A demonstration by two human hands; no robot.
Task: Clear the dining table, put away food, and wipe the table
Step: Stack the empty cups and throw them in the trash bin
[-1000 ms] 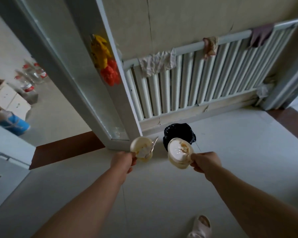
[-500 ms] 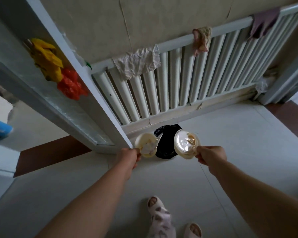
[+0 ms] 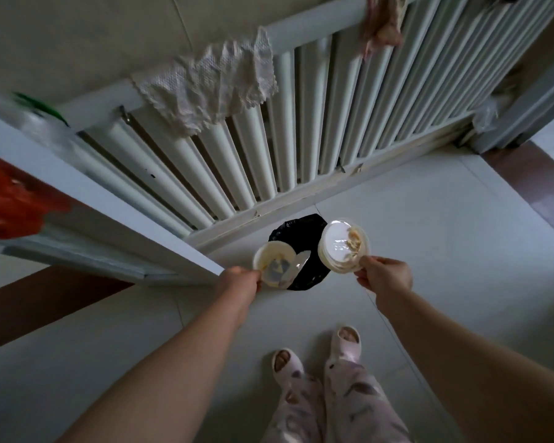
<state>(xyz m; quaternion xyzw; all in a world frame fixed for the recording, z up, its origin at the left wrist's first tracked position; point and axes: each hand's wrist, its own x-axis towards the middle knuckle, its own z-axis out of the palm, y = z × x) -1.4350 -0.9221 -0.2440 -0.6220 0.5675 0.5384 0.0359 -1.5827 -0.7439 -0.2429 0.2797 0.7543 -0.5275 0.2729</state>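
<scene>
Over the bag (image 3: 296,231) by the radiator (image 3: 304,123), your L hand (image 3: 237,281) grips the L bowl (image 3: 274,265) at its rim; R hand (image 3: 386,276) pinches the R bowl (image 3: 344,246), w/ scraps inside.

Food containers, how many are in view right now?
2. The cream tub is gripped by the left hand; the white tub is pinched by the right hand. Both hang above the black bag. None seems hidden.
</scene>
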